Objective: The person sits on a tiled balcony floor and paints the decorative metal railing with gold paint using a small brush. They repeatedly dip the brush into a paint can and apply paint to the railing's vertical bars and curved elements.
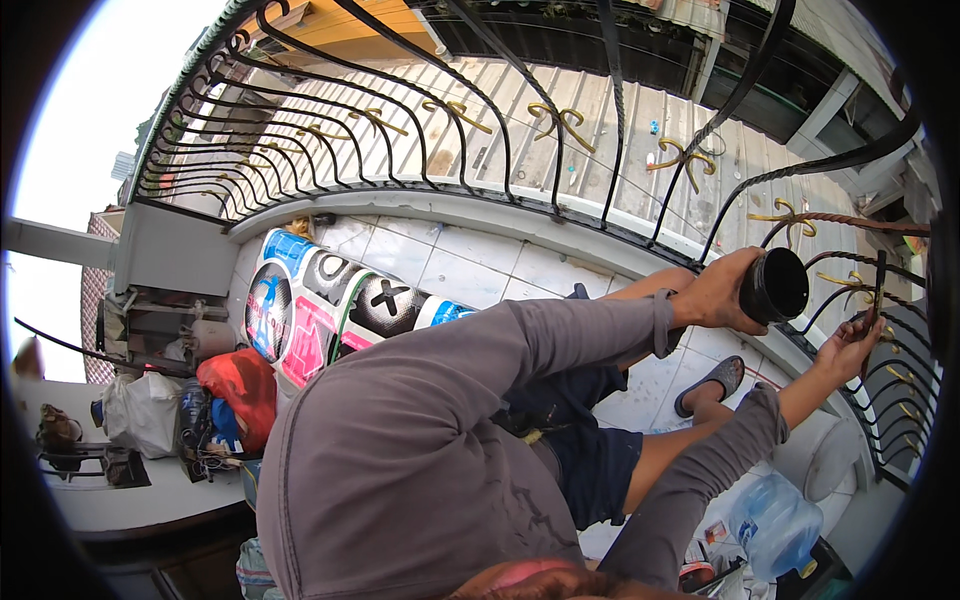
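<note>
My left hand (718, 290) is wrapped round the side of a round black paint pot (775, 286), whose open mouth faces up and looks dark inside. Lower and to the right, my right hand (848, 346) pinches a slim dark paintbrush (879, 285) close to the railing. The brush stands nearly in line with the bars, and I cannot tell whether its tip touches one. The curved black metal railing (735, 120) with gold scroll ornaments (683, 163) runs past both hands. One bar (860, 222) near the brush looks brownish.
A clear blue water bottle (775, 525) lies by my right leg, near a white bucket-like container (820, 455). My foot wears a grey sandal (714, 386) on the white tiles (460, 275). Patterned padded rolls (330, 300), a red bag (240, 390) and a white sack (142, 415) stand behind me.
</note>
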{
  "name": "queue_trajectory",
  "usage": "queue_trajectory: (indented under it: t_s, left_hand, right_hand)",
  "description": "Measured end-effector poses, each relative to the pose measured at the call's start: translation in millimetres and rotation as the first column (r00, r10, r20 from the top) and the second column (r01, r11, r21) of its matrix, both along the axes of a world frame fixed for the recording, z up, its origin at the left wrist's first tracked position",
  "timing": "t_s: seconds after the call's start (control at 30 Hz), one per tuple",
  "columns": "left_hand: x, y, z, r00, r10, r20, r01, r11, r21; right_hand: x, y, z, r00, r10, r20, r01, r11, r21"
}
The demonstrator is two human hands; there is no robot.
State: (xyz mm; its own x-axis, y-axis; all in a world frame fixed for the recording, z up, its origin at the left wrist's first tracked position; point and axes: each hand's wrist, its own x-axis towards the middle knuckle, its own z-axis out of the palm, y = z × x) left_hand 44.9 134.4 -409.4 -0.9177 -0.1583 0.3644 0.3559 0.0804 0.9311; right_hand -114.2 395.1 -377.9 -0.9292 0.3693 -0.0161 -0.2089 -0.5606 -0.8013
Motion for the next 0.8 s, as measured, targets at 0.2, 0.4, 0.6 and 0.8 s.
queue_trajectory:
  t_s: [0.2,0.4,0.6,0.8]
  left_hand:
    - [4.7,1.2,5.4,1.0,-0.003,0.001,0.003,0.999,-0.042]
    - [7.0,6.4,6.9,1.0,-0.005,0.023,0.006,0.998,-0.055]
    - [3.8,16.1,0.0,1.0,0.017,-0.001,-0.017,0.998,-0.06]
    - [1.3,19.0,-4.2,1.0,0.02,-0.02,-0.021,0.998,-0.067]
  right_hand:
    - [11.1,5.2,8.0,1.0,-0.019,0.006,0.019,0.999,0.045]
    - [11.2,18.7,-7.1,1.0,0.008,0.017,-0.007,1.0,-0.02]
    - [12.0,30.8,-20.9,0.998,0.012,0.055,-0.007,0.996,-0.087]
    - [12.3,41.4,-11.5,0.998,0.051,0.025,-0.048,0.991,-0.123]
